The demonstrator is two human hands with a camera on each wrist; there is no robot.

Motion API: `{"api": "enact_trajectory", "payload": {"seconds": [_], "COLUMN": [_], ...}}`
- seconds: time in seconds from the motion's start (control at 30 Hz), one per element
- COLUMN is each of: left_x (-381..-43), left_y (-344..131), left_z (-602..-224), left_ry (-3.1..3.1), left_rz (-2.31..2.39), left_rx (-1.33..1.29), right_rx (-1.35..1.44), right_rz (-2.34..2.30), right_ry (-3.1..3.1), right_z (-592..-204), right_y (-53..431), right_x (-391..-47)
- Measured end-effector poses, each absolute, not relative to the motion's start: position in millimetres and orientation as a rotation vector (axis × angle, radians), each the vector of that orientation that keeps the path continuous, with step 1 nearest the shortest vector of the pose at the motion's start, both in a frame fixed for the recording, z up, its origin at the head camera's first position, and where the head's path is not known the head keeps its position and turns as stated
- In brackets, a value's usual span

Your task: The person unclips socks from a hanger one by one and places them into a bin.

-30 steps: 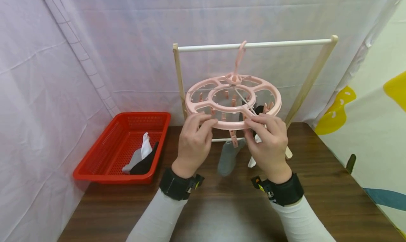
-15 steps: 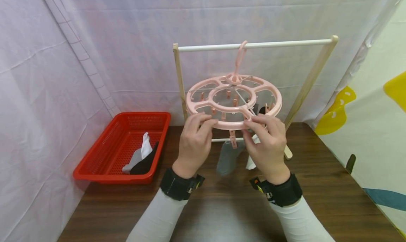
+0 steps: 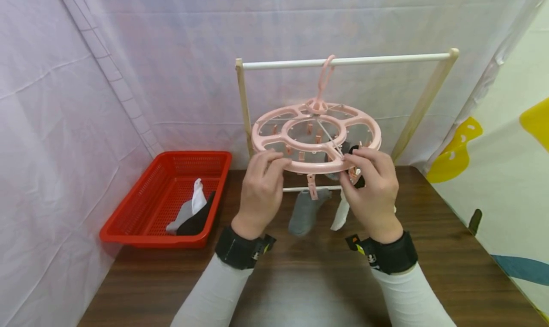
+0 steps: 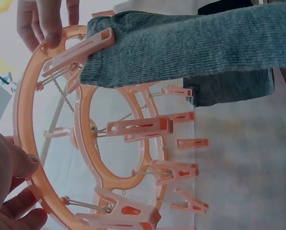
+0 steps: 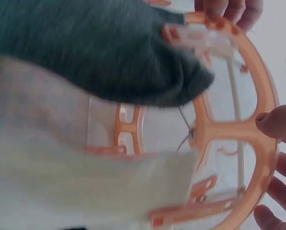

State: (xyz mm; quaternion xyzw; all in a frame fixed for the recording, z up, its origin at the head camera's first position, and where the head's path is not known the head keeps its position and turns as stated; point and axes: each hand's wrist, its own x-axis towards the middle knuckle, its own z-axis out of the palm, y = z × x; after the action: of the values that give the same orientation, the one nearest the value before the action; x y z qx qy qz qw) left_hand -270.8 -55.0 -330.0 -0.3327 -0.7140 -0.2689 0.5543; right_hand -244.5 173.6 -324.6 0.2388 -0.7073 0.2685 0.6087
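Brown table (image 3: 446,250); pink hanger (image 3: 315,168), hooked on white rail (image 3: 386,59), pinched at front by left hand (image 3: 262,189) and right hand (image 3: 374,189), presumably for steadying; clipped socks (image 3: 305,215), some partly hidden.

From here, my head view looks forward and down over the desk (image 3: 429,255), wide enough to hold basket (image 3: 163,241) and rack (image 3: 386,59). My wrist views sit close, looking up from beneath the ring (image 3: 315,168), each turned sideways, in opposite directions. Both share the front grey sock (image 3: 303,215) and the ring, which my head view sees from above.
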Motion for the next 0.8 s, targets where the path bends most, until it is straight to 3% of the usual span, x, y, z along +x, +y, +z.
{"api": "enact_trajectory", "payload": {"seconds": [0.4, 0.8], "left_x": [-277.2, -279.4], "left_y": [-60.6, -63.3], "left_z": [-328.8, -329.4], "left_ry": [-1.662, -1.691], "left_rz": [-0.68, -0.695], "left_rx": [-0.779, -0.753], "right_rx": [0.479, 0.532], "right_rz": [0.612, 0.62], "right_ry": [-1.664, -1.657], "right_z": [-320.8, -320.4], "right_y": [203.9, 205.3], "right_x": [-252.3, -250.6]}}
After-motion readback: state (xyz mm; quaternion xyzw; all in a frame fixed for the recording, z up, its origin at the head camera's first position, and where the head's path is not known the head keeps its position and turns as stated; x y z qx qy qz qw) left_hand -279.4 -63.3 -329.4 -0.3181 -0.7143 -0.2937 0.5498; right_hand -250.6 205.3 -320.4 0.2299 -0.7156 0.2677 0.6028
